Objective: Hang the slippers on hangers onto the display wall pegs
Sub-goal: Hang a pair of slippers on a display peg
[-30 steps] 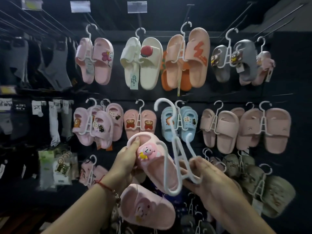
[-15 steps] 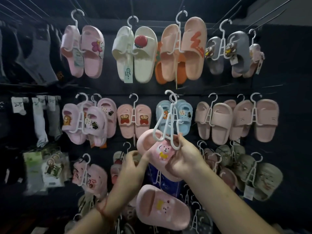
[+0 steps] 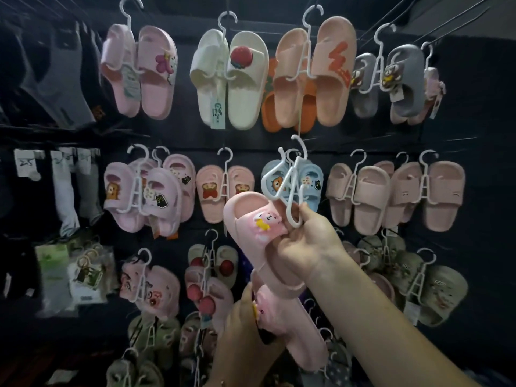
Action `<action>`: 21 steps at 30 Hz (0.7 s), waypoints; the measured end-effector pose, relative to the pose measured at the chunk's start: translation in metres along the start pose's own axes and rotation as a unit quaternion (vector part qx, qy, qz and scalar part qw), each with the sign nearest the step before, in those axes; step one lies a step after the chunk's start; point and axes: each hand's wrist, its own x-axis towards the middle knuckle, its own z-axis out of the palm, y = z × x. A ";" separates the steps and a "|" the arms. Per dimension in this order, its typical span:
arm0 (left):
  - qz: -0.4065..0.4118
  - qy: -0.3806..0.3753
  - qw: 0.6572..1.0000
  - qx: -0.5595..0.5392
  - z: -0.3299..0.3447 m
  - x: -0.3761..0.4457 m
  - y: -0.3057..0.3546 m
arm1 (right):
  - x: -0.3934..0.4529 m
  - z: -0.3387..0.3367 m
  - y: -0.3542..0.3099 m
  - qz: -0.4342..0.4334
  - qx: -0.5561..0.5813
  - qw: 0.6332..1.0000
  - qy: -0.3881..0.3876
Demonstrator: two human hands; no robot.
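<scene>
My right hand [image 3: 308, 241] grips a pink slipper [image 3: 251, 219] with a bear charm and, with its fingertips, a white plastic hanger [image 3: 290, 185]. The hanger sticks up in front of the blue slipper pair [image 3: 307, 180] in the middle row. Lower down, my left hand [image 3: 245, 331] holds the second pink slipper [image 3: 296, 325] of the pair by its strap, toe pointing down to the right. The two slippers touch near the first one's heel. The dark display wall [image 3: 474, 135] behind carries rows of slipper pairs on white hangers.
Top row holds pink [image 3: 139, 74], white [image 3: 231, 79], peach [image 3: 315, 76] and grey [image 3: 391, 79] pairs. Middle row has pink pairs left [image 3: 150, 196] and beige pairs right [image 3: 396, 194]. Olive pairs [image 3: 424, 286] hang lower right. Socks [image 3: 69, 185] and packets [image 3: 72, 272] hang at left.
My left hand let go of the upper slipper and dropped to grip the lower one. My right hand now holds the upper slipper and hanger alone, raised slightly toward the blue pair.
</scene>
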 end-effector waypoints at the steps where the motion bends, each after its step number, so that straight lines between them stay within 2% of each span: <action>1: 0.015 -0.042 0.999 -0.011 -0.005 0.008 -0.002 | -0.001 0.001 -0.004 -0.003 0.009 1.000 -0.001; 2: 0.035 -0.054 0.998 -0.014 -0.011 0.015 -0.005 | -0.002 0.001 -0.008 -0.006 0.010 1.000 -0.001; 6: 0.121 -0.021 0.992 0.018 -0.032 0.023 -0.008 | -0.003 -0.007 -0.022 -0.049 -0.003 0.999 0.011; 9: 0.139 0.033 0.988 0.063 -0.049 0.032 -0.007 | -0.010 -0.015 -0.033 -0.086 -0.027 0.996 0.009; 12: 0.129 0.025 0.986 0.101 -0.075 0.047 0.001 | -0.017 -0.024 -0.036 -0.098 -0.050 0.994 0.022; 16: 0.216 0.062 0.962 0.158 -0.114 0.063 0.015 | -0.016 -0.039 -0.028 -0.085 -0.102 0.991 0.009; 19: 0.208 0.047 0.965 0.151 -0.138 0.074 0.034 | -0.015 -0.047 -0.023 -0.069 -0.131 0.989 0.004; 21: 0.205 0.038 0.966 0.150 -0.150 0.084 0.043 | -0.013 -0.052 -0.021 -0.079 -0.164 0.983 -0.026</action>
